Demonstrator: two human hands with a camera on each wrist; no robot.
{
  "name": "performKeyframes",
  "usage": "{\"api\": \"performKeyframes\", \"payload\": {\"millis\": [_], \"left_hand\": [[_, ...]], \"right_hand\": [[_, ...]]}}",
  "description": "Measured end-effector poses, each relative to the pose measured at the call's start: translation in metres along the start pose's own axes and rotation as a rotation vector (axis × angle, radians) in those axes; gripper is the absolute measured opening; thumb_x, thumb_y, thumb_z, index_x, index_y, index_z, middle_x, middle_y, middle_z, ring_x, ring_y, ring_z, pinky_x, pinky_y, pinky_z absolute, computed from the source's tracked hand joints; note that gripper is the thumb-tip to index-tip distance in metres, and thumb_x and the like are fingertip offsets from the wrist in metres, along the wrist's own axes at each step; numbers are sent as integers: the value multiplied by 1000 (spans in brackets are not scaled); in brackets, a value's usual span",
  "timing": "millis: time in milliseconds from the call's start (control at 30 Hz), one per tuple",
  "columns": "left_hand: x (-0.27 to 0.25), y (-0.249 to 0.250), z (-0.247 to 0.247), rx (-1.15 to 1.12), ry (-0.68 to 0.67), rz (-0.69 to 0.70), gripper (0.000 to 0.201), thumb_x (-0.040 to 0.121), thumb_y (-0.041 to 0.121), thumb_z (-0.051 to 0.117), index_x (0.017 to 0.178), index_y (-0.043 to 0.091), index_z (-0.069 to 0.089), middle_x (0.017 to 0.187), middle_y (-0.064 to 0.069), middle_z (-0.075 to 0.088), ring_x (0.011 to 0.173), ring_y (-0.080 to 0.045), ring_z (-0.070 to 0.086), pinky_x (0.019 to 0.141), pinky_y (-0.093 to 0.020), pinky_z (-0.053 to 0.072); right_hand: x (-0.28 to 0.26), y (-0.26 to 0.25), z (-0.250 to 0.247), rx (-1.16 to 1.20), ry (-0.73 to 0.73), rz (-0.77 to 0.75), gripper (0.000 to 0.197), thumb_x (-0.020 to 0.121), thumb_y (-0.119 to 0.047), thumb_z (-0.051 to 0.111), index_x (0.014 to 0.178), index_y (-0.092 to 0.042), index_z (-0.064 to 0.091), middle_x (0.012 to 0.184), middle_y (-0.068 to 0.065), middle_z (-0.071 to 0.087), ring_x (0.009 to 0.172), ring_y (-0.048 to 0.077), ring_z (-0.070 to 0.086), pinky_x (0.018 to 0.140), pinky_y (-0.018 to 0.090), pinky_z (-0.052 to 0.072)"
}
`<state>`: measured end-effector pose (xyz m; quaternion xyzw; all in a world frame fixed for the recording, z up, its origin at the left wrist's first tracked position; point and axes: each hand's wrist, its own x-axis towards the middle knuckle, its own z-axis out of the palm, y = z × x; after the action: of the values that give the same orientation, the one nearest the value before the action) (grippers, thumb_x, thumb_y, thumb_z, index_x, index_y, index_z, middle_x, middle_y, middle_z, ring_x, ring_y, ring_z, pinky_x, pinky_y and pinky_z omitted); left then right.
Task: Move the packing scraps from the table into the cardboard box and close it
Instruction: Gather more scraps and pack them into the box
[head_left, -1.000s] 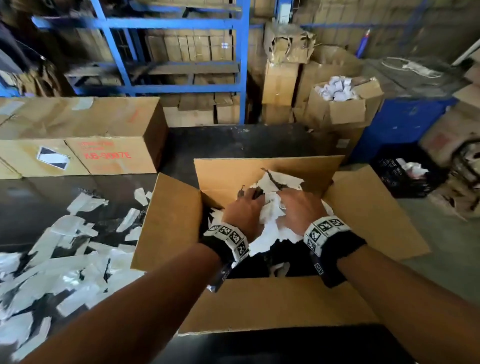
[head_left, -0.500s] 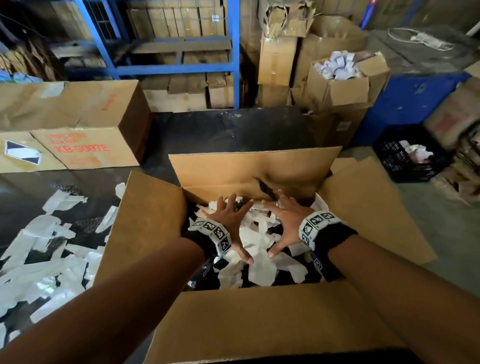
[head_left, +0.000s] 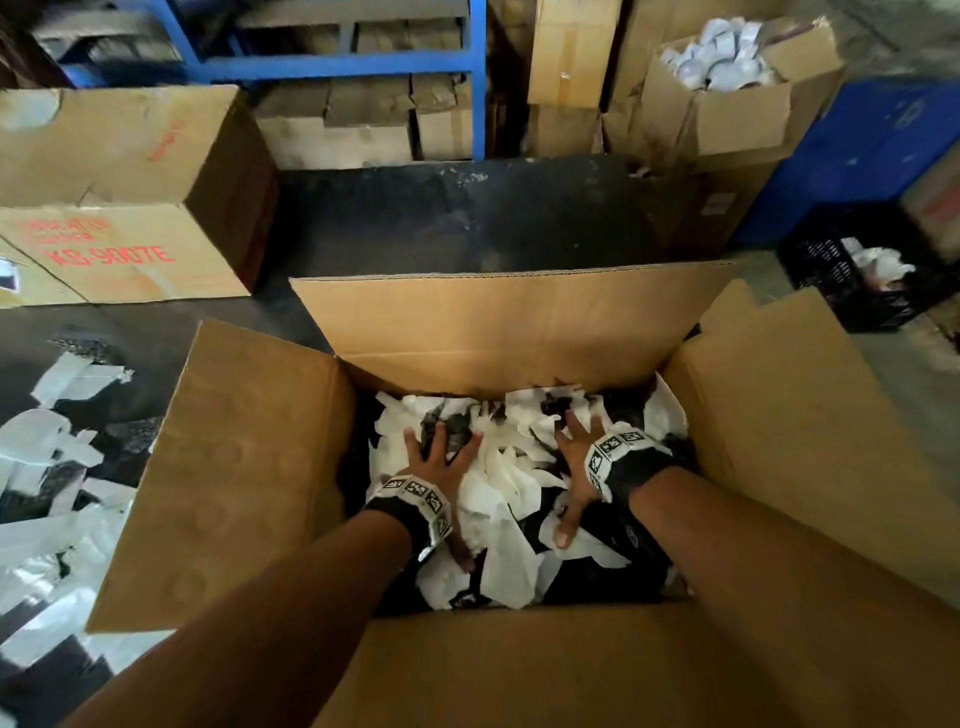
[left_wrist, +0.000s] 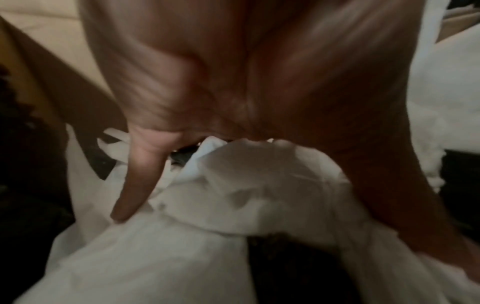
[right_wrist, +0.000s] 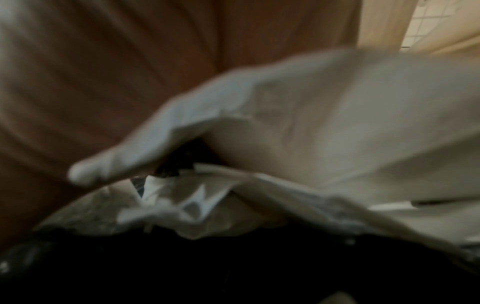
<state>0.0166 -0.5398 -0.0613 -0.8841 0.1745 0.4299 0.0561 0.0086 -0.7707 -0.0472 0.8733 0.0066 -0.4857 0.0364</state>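
Observation:
An open cardboard box (head_left: 249, 467) stands on the dark table with all its flaps up. White and black packing scraps (head_left: 509, 483) fill its bottom. Both hands are inside the box. My left hand (head_left: 441, 457) lies flat with spread fingers, pressing on the scraps. My right hand (head_left: 576, 457) also presses flat on them, fingers spread. In the left wrist view the palm (left_wrist: 259, 72) bears down on white scraps (left_wrist: 233, 195). The right wrist view is blurred; white scraps (right_wrist: 324, 123) lie under the palm. More white scraps (head_left: 57, 467) lie on the table left of the box.
A shut carton with red print (head_left: 124, 208) sits on the table at far left. Behind the table are a blue rack (head_left: 337, 62), stacked cartons and an open carton of white items (head_left: 727, 93). A black crate (head_left: 862, 270) stands on the floor at right.
A second ago both hands held a bundle of scraps over the box. They let it fall, spread their fingers and went deeper, pressing the scraps down.

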Motion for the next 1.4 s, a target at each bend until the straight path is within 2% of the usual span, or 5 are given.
{"api": "performKeyframes", "payload": {"millis": [533, 700, 967, 1133, 1400], "left_hand": [[-45, 16, -53, 78, 118, 180, 170, 27, 83, 82, 143, 46, -37, 155, -2, -42, 140, -46, -34, 97, -87, 18], [-9, 19, -11, 73, 8, 83, 174, 24, 83, 82, 137, 43, -45, 152, -4, -47, 134, -51, -39, 107, -82, 9], [5, 15, -1, 61, 53, -19, 112, 87, 51, 69, 154, 36, -19, 163, -5, -28, 147, -48, -20, 104, -82, 14], [-13, 0, -22, 103, 100, 65, 164, 30, 81, 83, 149, 46, -25, 160, 0, -33, 142, -54, -25, 100, -85, 18], [-102, -40, -73, -82, 502, 241, 102, 69, 63, 80, 151, 41, 24, 145, -4, 43, 130, -32, 49, 103, -51, 48]], "right_hand": [[-65, 6, -14, -117, 269, -293, 172, 31, -63, 96, 135, -59, -40, 152, -6, -49, 147, 44, -23, 109, 80, 14], [-16, 9, 15, -85, 131, -111, 136, 78, -38, 84, 150, -40, -32, 160, 1, -38, 148, 50, -15, 106, 81, 20], [13, -4, 29, -47, 132, -21, 137, 74, -40, 86, 151, -43, -28, 161, 2, -36, 145, 52, -22, 102, 85, 18], [-39, 8, -1, -48, 187, -58, 147, 53, -49, 96, 159, -36, -5, 168, 9, -10, 152, 43, 5, 118, 60, 26], [-138, -45, -51, 36, 673, -108, 47, 87, -42, 65, 130, -24, 58, 129, -1, 61, 113, 23, 60, 90, 37, 52]]}}
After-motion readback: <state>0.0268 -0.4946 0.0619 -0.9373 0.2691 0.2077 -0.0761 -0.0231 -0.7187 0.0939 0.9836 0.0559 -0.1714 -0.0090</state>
